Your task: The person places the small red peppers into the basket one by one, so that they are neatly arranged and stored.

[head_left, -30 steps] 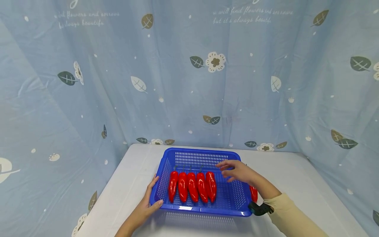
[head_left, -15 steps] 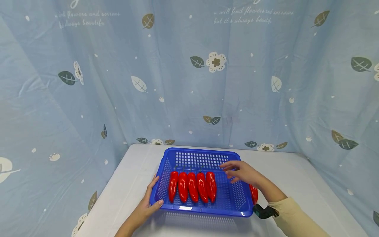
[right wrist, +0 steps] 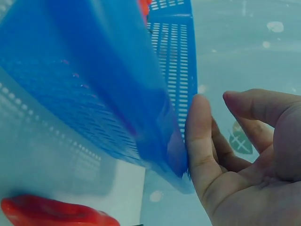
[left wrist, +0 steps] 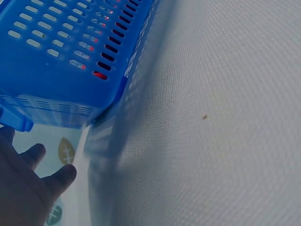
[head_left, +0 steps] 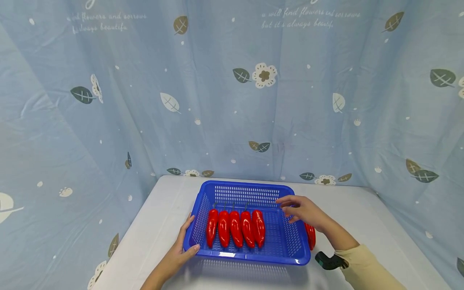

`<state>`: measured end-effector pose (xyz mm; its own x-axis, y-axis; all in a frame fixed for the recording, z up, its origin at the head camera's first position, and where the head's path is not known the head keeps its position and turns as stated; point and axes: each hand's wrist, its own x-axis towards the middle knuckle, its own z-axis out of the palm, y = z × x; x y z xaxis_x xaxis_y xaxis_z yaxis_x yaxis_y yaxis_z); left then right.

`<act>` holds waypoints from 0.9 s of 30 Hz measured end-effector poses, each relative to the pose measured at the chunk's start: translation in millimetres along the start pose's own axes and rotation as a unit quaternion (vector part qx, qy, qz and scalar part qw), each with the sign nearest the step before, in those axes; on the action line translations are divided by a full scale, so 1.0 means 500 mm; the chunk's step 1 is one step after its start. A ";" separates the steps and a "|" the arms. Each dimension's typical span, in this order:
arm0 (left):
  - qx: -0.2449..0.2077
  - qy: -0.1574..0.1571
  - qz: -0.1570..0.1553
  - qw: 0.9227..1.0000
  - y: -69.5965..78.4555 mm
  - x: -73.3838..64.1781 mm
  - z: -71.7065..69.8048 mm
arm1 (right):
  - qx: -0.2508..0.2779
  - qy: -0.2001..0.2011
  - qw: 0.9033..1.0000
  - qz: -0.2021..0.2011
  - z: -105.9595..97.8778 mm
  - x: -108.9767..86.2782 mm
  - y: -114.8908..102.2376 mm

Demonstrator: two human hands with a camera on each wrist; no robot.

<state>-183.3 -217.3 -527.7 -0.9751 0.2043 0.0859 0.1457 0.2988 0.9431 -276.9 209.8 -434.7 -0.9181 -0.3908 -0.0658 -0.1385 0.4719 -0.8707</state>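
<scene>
A blue plastic basket (head_left: 246, 256) with slotted walls sits on the white table. Several glossy red chili peppers (head_left: 235, 229) lie side by side in its left and middle part, stems pointing away from me. My left hand (head_left: 178, 245) holds the basket's front left corner, thumb on the front rim and fingers along the left side; the left wrist view shows its fingers (left wrist: 28, 165) below the basket wall. Above the right rim hovers my right hand (head_left: 302, 210), fingers loosely bent and holding nothing. Another red chili pepper (right wrist: 56, 212) lies outside, right of the basket, partly hidden.
The white table (head_left: 348, 217) extends on both sides of the basket. A blue curtain (head_left: 217, 112) with printed leaves and flowers hangs behind it and at the sides. A dark device (head_left: 330, 261) sits at my right wrist, by the sleeve (head_left: 366, 268).
My right hand has drifted right, from over the basket's inside to its right rim, uncovering more of the outside chili pepper. The left hand, basket and inside peppers have stayed put.
</scene>
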 end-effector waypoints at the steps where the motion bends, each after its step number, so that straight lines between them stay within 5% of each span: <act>1: 0.000 0.000 0.000 1.000 -0.001 0.000 0.000 | -0.002 0.003 1.000 0.002 -0.001 0.000 0.002; 27: 0.003 0.000 -0.014 1.000 -0.007 0.003 -0.002 | -0.013 0.087 0.996 0.035 -0.029 -0.039 0.037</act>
<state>-185.3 -218.8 -530.5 -0.9789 0.1953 0.0605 0.1202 0.3105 0.9429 -267.1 237.5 -442.3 -0.9758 -0.2154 -0.0381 -0.0800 0.5135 -0.8544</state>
